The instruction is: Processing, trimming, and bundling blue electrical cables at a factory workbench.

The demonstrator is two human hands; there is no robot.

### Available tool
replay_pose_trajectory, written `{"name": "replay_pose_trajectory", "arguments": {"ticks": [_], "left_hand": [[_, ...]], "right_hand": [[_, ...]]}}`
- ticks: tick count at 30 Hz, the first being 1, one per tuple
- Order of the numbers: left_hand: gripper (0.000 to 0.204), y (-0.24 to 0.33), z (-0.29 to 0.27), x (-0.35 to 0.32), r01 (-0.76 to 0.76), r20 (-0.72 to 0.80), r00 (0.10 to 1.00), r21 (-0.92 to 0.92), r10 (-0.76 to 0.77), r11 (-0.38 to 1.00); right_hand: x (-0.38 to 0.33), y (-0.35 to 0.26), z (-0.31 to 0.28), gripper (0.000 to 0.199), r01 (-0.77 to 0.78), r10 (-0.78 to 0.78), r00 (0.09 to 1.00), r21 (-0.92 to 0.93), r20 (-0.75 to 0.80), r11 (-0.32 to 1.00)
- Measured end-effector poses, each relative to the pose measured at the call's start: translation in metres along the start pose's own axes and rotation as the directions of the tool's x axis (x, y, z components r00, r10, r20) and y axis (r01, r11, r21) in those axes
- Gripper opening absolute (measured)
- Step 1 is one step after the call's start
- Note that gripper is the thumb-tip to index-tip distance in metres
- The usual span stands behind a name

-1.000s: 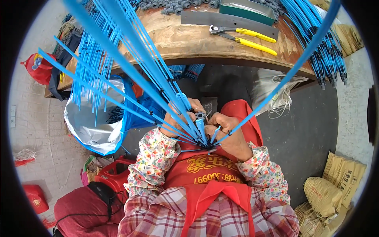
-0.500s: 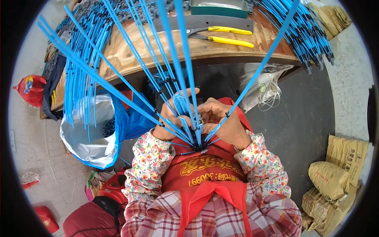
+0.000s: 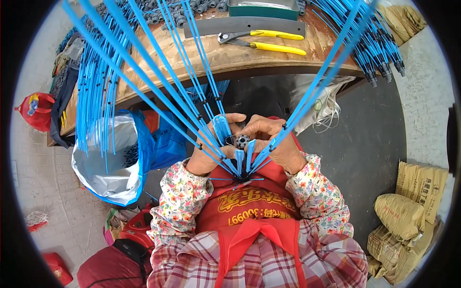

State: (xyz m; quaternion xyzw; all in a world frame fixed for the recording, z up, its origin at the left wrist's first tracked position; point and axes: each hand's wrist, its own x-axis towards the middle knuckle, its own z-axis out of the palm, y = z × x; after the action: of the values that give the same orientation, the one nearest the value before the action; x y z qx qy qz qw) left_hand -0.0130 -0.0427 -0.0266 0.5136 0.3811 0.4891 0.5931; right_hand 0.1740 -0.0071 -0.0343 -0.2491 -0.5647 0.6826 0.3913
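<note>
Both my hands work close together above a red apron (image 3: 230, 201), around a cluster of long blue rods (image 3: 309, 89) with small black collars. The rods fan out away from me to the left and right. Between my fingertips sits a small round grey-black hub (image 3: 242, 140) with holes around its face. My left hand (image 3: 204, 161) is closed at the hub's left side, beside flattened blue pieces (image 3: 221, 128). With thumb and fingers bent, my right hand (image 3: 284, 152) pinches at the hub's right, two rods running across it. The rods' near ends meet in a dark joint just below.
Yellow-handled pliers (image 3: 278, 41) and a dark flat bar (image 3: 211, 27) lie on the wooden bench (image 3: 158, 72), with a green tray (image 3: 263, 10) behind. Bundled blue rods hang over both ends. A silver-lined blue bag (image 3: 96, 177) stands left; tan sacks (image 3: 398, 216) lie right.
The upright rods that crossed the middle have parted, and two rods now lean together to the right. The hub's round face has come into view between my fingers.
</note>
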Motion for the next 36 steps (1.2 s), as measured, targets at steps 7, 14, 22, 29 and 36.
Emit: {"name": "replay_pose_trajectory", "arguments": {"ticks": [7,14,22,29,36], "left_hand": [[0.063,-0.002,-0.001,-0.008,-0.022,-0.043,0.999,-0.033,0.021,0.999],[0.061,0.015,0.006,-0.004,0.049,-0.117,0.992,0.008,-0.048,0.999],[0.042,0.009,0.010,0.011,-0.285,0.003,0.958,0.116,0.286,0.952],[0.067,0.011,0.020,0.009,0.026,0.006,1.000,-0.039,-0.026,0.999],[0.064,0.004,0.011,0.007,0.158,0.218,0.970,-0.219,-0.110,0.963]], "right_hand": [[0.003,0.000,-0.002,0.024,0.021,-0.025,0.996,0.038,0.084,0.999],[0.005,-0.002,-0.005,0.030,0.106,-0.119,0.982,0.093,0.144,0.990],[-0.004,-0.010,-0.008,0.029,0.098,-0.108,0.993,0.202,0.037,0.974],[-0.003,-0.011,-0.020,0.024,0.080,-0.084,0.982,0.031,0.172,0.996],[0.000,-0.032,-0.027,0.017,-0.088,0.106,0.953,-0.074,0.284,0.993]]}}
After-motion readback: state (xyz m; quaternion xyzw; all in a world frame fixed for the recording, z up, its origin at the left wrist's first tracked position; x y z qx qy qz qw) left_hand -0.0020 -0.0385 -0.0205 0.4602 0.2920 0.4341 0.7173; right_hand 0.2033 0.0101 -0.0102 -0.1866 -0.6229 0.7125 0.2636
